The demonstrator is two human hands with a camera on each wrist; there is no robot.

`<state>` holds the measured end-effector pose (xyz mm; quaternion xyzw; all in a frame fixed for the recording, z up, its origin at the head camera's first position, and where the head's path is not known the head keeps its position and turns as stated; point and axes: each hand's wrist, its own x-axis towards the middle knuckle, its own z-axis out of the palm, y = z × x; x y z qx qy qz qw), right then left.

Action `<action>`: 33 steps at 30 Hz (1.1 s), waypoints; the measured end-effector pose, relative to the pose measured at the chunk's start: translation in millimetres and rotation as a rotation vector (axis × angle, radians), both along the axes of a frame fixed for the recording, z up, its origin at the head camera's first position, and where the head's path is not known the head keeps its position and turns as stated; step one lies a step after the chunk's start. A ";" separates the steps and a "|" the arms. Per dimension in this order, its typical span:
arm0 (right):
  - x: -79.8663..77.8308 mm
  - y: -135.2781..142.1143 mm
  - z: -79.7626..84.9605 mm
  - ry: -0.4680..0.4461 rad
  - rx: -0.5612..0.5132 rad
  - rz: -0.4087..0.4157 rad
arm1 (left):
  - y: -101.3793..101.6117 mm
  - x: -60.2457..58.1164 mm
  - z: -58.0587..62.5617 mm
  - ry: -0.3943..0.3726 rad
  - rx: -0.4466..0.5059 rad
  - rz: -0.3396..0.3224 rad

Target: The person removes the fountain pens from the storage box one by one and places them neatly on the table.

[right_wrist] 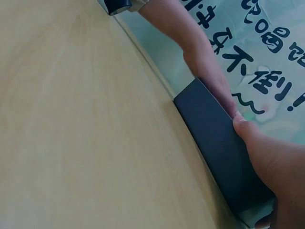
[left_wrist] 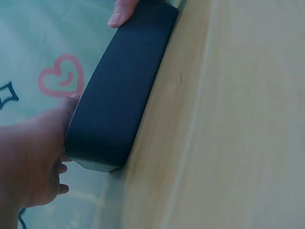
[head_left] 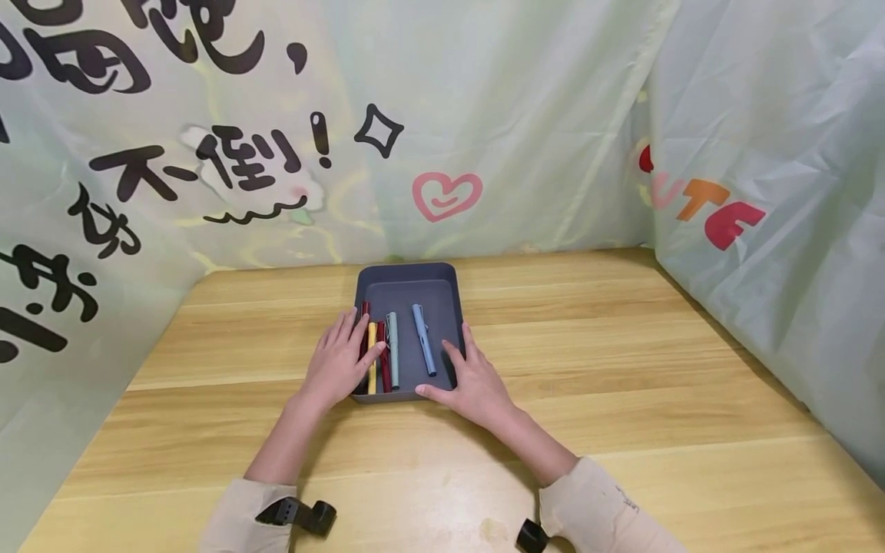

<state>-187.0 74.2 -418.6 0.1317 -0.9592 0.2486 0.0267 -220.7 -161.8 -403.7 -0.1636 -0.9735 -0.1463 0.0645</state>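
Observation:
A dark grey rectangular tray [head_left: 408,273] lies on the table with several pens in it. A yellow pen [head_left: 372,369], a dark red pen [head_left: 384,372] and a grey-green pen [head_left: 393,349] are lined up along its left side; another dark red pen [head_left: 365,309] is partly hidden by fingers. Apart from them, a blue pen [head_left: 425,342] lies slightly slanted. My left hand [head_left: 336,361] holds the tray's left wall, its thumb reaching over the pens. My right hand [head_left: 477,384] grips the near right corner. Both wrist views show the tray's outer wall [left_wrist: 107,95].
The tray stands on a light wood table [head_left: 588,346]. Printed cloth [head_left: 539,115] hangs behind the table and along both sides. Dark wrist cameras [head_left: 321,518] are strapped at both sleeves.

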 end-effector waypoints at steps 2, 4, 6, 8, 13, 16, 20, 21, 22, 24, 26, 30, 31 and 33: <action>-0.1 0.6 0.0 0.005 -0.002 0.006 | -0.2 -2.4 -2.9 -0.036 0.010 0.010; -0.1 1.1 0.7 0.007 -0.005 0.015 | -0.7 -3.3 -5.1 -0.075 0.026 0.022; -0.1 1.3 2.2 0.014 -0.012 0.023 | -1.1 -2.8 -5.7 -0.109 0.049 0.032; -0.8 1.5 4.5 0.031 -0.032 0.025 | -1.3 -2.2 -5.5 -0.135 0.066 0.040; -6.8 0.0 13.6 0.146 -0.172 -0.003 | -0.9 -1.8 -4.3 -0.167 0.086 0.039; -13.6 -3.7 20.5 0.223 -0.261 -0.005 | -0.5 -1.9 -4.6 -0.174 0.081 0.035; -24.7 -11.4 26.5 0.187 -0.356 0.035 | -0.2 -1.9 -6.4 -0.180 0.084 0.037; -27.4 -13.3 27.4 0.149 -0.378 0.046 | 0.0 -2.1 -7.0 -0.178 0.087 0.038; -30.0 -15.4 28.0 0.103 -0.399 0.051 | 0.3 -2.4 -7.2 -0.178 0.089 0.038; -34.4 -19.0 28.0 0.010 -0.422 0.058 | 1.0 -2.9 -7.9 -0.179 0.094 0.038; -37.7 -22.6 27.5 -0.069 -0.429 0.048 | 1.7 -3.2 -8.1 -0.181 0.097 0.039; -42.0 -29.2 25.7 -0.137 -0.389 0.023 | 1.2 -3.2 -7.9 -0.185 0.098 0.043; -43.1 -30.8 25.3 -0.143 -0.366 0.015 | 0.7 -3.1 -7.8 -0.186 0.100 0.045; -44.9 -33.7 24.6 -0.148 -0.305 0.014 | -0.8 -3.1 -7.5 -0.184 0.103 0.046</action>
